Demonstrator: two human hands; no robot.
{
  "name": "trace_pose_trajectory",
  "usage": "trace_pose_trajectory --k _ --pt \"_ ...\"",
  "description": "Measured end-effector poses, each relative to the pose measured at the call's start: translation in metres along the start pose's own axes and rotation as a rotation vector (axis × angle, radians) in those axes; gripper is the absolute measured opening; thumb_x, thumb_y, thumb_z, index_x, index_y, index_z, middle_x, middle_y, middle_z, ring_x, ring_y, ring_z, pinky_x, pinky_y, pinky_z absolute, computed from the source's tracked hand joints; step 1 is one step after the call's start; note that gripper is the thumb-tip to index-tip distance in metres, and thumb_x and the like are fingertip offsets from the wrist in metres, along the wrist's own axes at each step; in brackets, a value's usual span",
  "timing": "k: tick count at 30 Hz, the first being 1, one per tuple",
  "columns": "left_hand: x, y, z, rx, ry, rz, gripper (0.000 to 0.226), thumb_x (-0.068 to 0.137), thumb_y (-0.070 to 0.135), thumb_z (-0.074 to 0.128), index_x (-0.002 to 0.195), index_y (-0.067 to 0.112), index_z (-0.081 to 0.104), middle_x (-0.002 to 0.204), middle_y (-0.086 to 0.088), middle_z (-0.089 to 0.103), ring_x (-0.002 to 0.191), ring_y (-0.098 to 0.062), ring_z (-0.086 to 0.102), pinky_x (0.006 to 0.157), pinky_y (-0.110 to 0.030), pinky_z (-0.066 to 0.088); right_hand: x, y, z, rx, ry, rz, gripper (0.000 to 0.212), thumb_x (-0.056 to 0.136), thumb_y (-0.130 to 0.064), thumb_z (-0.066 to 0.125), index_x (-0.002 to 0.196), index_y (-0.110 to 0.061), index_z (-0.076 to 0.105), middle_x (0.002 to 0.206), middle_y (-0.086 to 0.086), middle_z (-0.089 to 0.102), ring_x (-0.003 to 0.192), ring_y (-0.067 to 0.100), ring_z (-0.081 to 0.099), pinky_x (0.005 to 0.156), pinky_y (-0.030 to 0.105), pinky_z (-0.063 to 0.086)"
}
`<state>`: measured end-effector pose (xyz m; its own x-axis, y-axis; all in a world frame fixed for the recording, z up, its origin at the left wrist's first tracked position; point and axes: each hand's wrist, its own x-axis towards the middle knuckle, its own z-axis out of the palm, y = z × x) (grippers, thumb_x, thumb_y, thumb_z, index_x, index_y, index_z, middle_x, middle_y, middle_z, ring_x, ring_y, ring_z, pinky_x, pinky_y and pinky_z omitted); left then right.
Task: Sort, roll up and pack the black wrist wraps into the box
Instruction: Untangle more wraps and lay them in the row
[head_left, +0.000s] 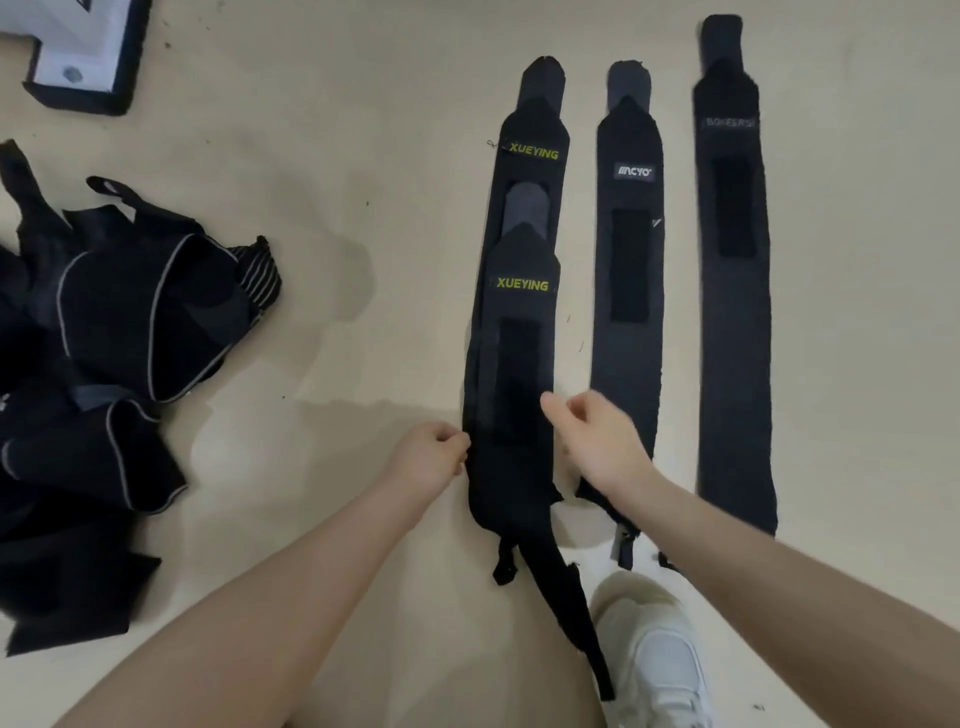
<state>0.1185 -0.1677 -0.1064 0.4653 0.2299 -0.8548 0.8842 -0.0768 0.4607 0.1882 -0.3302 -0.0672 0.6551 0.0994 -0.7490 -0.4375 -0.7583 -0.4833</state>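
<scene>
Four flat wraps (628, 270); left hand (434, 457) pinches top XUEYING wrap (514, 395); right hand (597, 441) loosely curled, empty.

Matt black cloth wrist wraps (628, 291) lie on a smooth, pale floor (363, 130).

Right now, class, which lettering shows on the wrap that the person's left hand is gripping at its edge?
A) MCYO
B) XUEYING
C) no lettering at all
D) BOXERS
B: the left hand grips the left edge of the upper XUEYING wrap, whose yellow label reads XUEYING.
</scene>
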Motion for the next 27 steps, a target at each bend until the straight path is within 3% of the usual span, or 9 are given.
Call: trace_pose_trajectory --k 2,7,11,14,17,19,22,24,27 --pt "-0.004 -0.001 0.002 -0.039 0.001 -0.017 0.02 0.097 0.017 0.045 0.08 0.014 0.056 0.08 -0.003 0.059 0.07 -0.014 0.056 0.063 -0.024 0.046 -0.02 0.017 0.012 -0.014 -0.121 0.052 0.039 0.09 -0.051 0.052 0.107 -0.016 0.05 0.099 -0.006 0.057 0.09 0.012 0.054 0.073 0.023 0.042" --pt "-0.013 -0.009 0.01 0.035 0.093 0.011 0.023 0.095 0.024 0.045 0.108 0.009 0.057 0.104 -0.012 0.064 0.098 -0.03 0.062 0.088 -0.041 0.05 -0.032 0.031 0.035 0.067 -0.098 0.004 0.058 0.084 -0.027 0.07 0.13 -0.012 0.04 0.12 0.001 0.056 0.104 0.016 0.057 0.084 0.024 0.049" --pt "-0.022 -0.012 0.014 0.053 0.064 0.043 0.021 0.097 0.023 0.042 0.099 0.01 0.058 0.085 -0.013 0.061 0.067 -0.025 0.056 0.055 -0.03 0.046 -0.026 0.039 0.053 0.404 -0.042 0.161 0.058 0.084 -0.006 0.068 0.13 -0.016 0.035 0.12 0.007 0.057 0.106 0.025 0.06 0.09 0.04 0.053" --pt "-0.024 -0.013 0.009 0.03 0.054 0.023 0.027 0.097 0.028 0.047 0.108 0.008 0.061 0.088 -0.017 0.063 0.073 -0.029 0.061 0.064 -0.04 0.052 -0.017 0.045 0.062 0.559 -0.016 0.257 0.048 0.082 -0.001 0.069 0.123 -0.007 0.046 0.115 0.011 0.063 0.099 0.028 0.063 0.087 0.044 0.055" --pt "-0.025 -0.016 0.004 0.104 0.007 0.067 0.026 0.095 0.032 0.052 0.106 0.012 0.065 0.086 -0.007 0.064 0.062 -0.02 0.057 0.057 -0.029 0.046 -0.013 0.042 0.059 0.614 -0.034 0.277 0.03 0.085 -0.006 0.067 0.114 -0.004 0.058 0.109 0.014 0.067 0.096 0.027 0.066 0.087 0.043 0.055" --pt "-0.024 -0.017 0.003 0.172 -0.021 0.104 0.026 0.095 0.032 0.053 0.106 0.012 0.065 0.096 -0.006 0.068 0.074 -0.02 0.062 0.064 -0.028 0.048 -0.019 0.037 0.054 0.577 -0.052 0.256 0.029 0.09 -0.022 0.063 0.114 -0.006 0.059 0.108 0.008 0.066 0.099 0.024 0.063 0.088 0.039 0.054" --pt "-0.023 -0.017 0.003 0.175 -0.042 0.11 0.03 0.093 0.028 0.056 0.114 0.008 0.063 0.11 -0.006 0.066 0.097 -0.022 0.062 0.089 -0.033 0.049 -0.043 0.037 0.046 0.357 -0.123 0.197 0.034 0.088 -0.042 0.061 0.107 -0.013 0.061 0.1 -0.002 0.065 0.093 0.015 0.061 0.075 0.024 0.049" --pt "-0.023 -0.02 0.005 0.136 -0.046 0.099 0.032 0.091 0.027 0.06 0.115 0.006 0.062 0.113 -0.008 0.065 0.103 -0.024 0.061 0.097 -0.04 0.048 -0.058 0.048 0.046 0.298 -0.231 0.174 0.029 0.088 -0.029 0.064 0.113 -0.013 0.063 0.105 -0.001 0.068 0.094 0.015 0.062 0.075 0.024 0.051" --pt "-0.021 -0.024 0.008 0.22 -0.026 0.108 0.027 0.093 0.025 0.058 0.11 0.004 0.06 0.108 -0.01 0.064 0.103 -0.029 0.06 0.095 -0.042 0.048 -0.065 0.063 0.052 0.475 -0.347 0.255 0.028 0.096 -0.01 0.051 0.124 -0.011 0.057 0.117 0.003 0.066 0.105 0.022 0.062 0.087 0.036 0.054"
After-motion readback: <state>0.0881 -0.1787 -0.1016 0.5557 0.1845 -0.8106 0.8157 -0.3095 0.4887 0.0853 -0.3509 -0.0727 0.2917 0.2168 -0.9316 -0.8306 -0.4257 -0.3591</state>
